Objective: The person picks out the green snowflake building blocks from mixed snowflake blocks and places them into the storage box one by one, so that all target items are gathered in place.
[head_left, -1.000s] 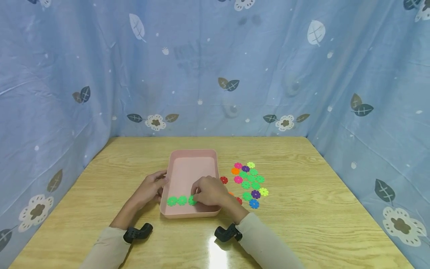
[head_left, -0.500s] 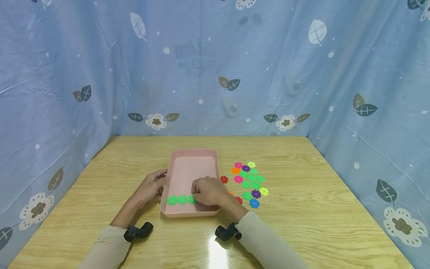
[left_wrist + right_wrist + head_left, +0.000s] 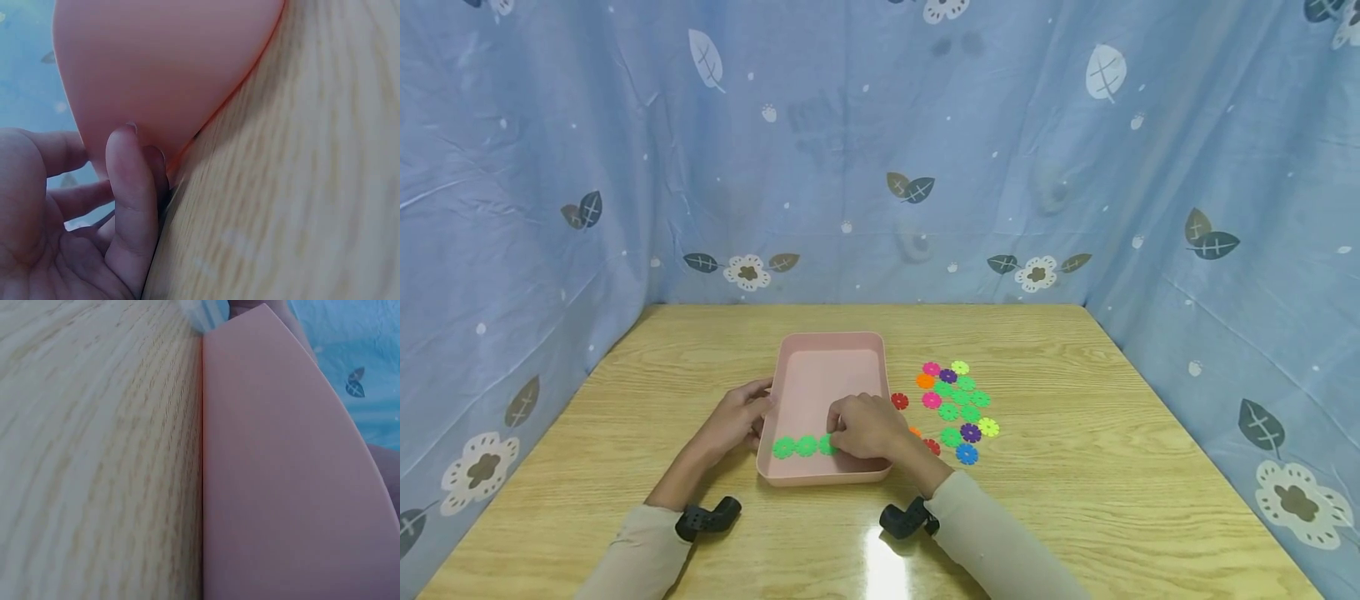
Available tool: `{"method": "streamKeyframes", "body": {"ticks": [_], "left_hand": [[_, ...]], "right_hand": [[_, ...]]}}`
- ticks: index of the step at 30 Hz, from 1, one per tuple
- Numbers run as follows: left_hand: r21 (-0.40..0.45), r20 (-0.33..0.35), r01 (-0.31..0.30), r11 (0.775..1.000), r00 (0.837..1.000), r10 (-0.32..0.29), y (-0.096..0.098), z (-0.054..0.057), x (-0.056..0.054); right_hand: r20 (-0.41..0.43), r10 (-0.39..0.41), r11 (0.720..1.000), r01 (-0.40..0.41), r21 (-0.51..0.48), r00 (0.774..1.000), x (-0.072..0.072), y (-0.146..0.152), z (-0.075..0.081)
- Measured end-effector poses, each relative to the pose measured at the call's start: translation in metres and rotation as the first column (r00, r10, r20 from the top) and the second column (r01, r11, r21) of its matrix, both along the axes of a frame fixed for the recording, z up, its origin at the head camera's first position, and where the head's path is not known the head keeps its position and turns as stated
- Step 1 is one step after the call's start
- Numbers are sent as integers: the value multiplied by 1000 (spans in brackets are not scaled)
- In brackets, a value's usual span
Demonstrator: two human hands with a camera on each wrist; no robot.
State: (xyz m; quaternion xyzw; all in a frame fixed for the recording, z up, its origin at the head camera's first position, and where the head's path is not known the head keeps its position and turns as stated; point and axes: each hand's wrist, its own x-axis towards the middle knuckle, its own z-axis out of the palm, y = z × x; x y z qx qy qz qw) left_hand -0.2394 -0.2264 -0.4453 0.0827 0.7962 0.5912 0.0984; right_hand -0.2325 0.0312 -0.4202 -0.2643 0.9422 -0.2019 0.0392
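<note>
While in the tray (image 3: 829, 379), green disc (image 3: 825, 445) partly under right hand (image 3: 867, 427)

The left hand (image 3: 736, 421) angles inward, fingers bent; the right hand (image 3: 867, 427) arches palm-down, fingers curled.

Blue leaf-print curtain (image 3: 850, 125) — behind and beside wood-grain table (image 3: 1090, 475).

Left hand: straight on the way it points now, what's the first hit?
The pink tray, at its left outer wall. The left hand is touching it, so no free gap shows. Past the wall, probably the tray's interior, though depth and exact heading are unclear.
</note>
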Motion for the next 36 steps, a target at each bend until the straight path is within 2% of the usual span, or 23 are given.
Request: {"method": "streamKeyframes", "body": {"ticks": [6, 14, 17, 23, 32, 36], "left_hand": [[16, 18, -9, 1000, 1000, 9, -1, -2, 3], [13, 20, -19, 1000, 1000, 19, -1, -1, 2], [14, 18, -18, 1000, 1000, 18, -1, 0, 2], [3, 17, -15, 1000, 1000, 15, 0, 1, 2], [0, 18, -29, 1000, 999, 29, 0, 0, 1], [1, 19, -28, 1000, 999, 28, 0, 0, 0]], "right_hand": [[1, 1, 1000, -1, -2, 1000, 1, -1, -3], [-54, 19, 996, -23, -85, 998, 0, 1, -3], [-38, 46, 985, -52, -166, 998, -1, 4, 0], [20, 118, 944, -106, -311, 993, -4, 15, 8], [-77, 95, 907, -118, -404, 993, -12, 41, 16], [-95, 72, 908, -104, -405, 993, -16, 55, 16]]}}
